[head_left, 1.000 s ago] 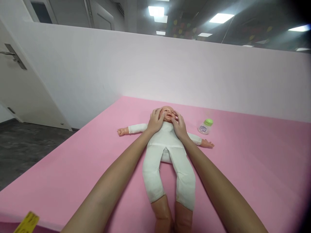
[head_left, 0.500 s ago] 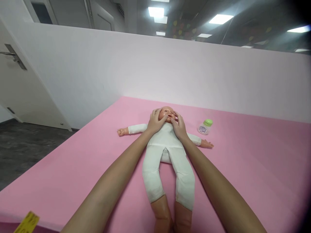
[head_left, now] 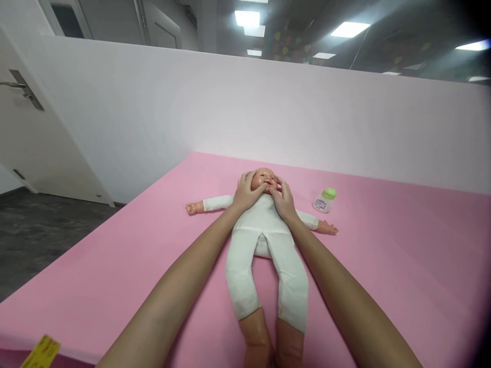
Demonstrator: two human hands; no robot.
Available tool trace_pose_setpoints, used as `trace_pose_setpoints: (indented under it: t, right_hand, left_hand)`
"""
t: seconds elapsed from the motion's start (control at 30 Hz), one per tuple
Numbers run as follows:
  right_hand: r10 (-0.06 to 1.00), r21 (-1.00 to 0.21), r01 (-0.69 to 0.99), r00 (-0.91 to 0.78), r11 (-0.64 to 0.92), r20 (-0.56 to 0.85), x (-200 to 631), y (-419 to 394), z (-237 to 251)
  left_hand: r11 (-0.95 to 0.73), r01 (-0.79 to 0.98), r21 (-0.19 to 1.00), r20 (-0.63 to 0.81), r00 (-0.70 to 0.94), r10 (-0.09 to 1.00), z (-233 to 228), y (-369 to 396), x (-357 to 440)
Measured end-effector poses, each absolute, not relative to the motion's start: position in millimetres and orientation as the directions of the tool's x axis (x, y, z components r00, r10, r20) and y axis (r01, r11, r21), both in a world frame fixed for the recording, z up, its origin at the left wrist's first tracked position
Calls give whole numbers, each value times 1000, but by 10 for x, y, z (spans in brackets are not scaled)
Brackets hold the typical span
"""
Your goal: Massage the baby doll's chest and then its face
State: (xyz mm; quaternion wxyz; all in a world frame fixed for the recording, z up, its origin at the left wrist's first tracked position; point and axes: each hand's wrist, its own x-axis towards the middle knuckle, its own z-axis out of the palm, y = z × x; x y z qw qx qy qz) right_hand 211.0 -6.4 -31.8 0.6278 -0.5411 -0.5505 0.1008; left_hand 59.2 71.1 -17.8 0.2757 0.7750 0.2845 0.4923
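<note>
Doll (head_left: 264, 230): lies on its back on the pink mat (head_left: 402, 266), head away from the camera, arms spread wide, legs pointing toward the person; dressed in a white suit, bare feet at the near edge.
Doll's head (head_left: 265, 179): held between both hands, face up, forehead and top of the face showing.
Left hand (head_left: 247, 191): cups the left side of the head, fingers (head_left: 245, 178) curved along the cheek and temple, thumb reaching to the mouth and chin.
Right hand (head_left: 283, 198): lies on the other cheek, fingers a little spread and bent over the side of the face, thumb near the chin.
Grip: both hands rest open against the face, palms and pads pressing; neither is closed around anything.
Doing it well, as I judge it: keep the pressure light and even on both sides so the head stays centred; work with the pads, not the nails; keep thumbs off the eyes; let the forearms stay low over the body so the doll does not shift on the mat.
Bottle (head_left: 324, 200): small, white with a green cap, standing on the mat near the doll's outstretched arm, apart from both hands.
Wall (head_left: 268, 107): pale partition behind the mat.
Door (head_left: 34, 133): white, at far left.
</note>
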Motion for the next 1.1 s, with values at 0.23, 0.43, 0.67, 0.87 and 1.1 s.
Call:
trace_pose_setpoints:
  t: [0.23,0.43,0.67,0.87,1.1]
  right_hand:
    - [723,-788,490,378,373,578,2106,-75,-307]
    - [716,-782,484,373,392,590,2101,-75,-308]
    - [721,-793,474,384,383,577,2104,-71,-313]
    - [717,-783,476,369,401,592,2106,-67,-315]
    - [711,-771,505,368,388,599,2120,-59,-326]
  left_hand:
    - [-694,167,700,616,351,705,-186,716,590]
    - [-708,172,685,630,349,694,-179,714,589]
    - [-705,171,688,625,353,696,-182,711,587]
    - [-697,173,696,616,354,703,-182,710,583]
    - [-692,169,702,613,351,708,-191,730,591]
